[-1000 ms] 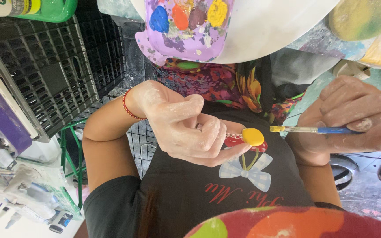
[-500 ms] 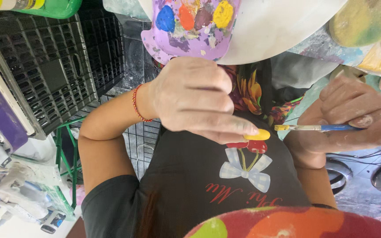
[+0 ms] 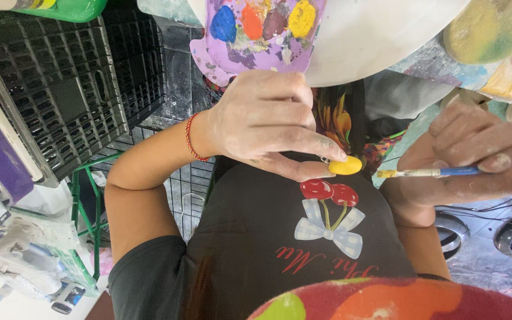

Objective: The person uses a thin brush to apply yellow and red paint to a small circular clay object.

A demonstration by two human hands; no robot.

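My left hand (image 3: 265, 121), with a red string bracelet on the wrist, pinches a small yellow oval piece (image 3: 345, 165) between thumb and fingertips, back of the hand facing up. My right hand (image 3: 481, 157) grips a thin paintbrush (image 3: 431, 172) with a blue handle. Its yellow-tipped bristles point left and stop just short of the yellow piece. Both hands hover over my dark shirt with a cherry-and-bow print (image 3: 327, 216).
A purple palette (image 3: 256, 35) with blue, orange and yellow paint blobs lies at the top beside a white round surface (image 3: 374, 35). Black plastic crates (image 3: 60, 83) stand at the left, a green wire rack (image 3: 84, 195) below them. A multicoloured painted rim (image 3: 386, 302) fills the bottom edge.
My left hand has rolled over so its back faces up, and lifted the yellow piece slightly up and right toward the brush tip. My right hand has kept the brush nearly still.
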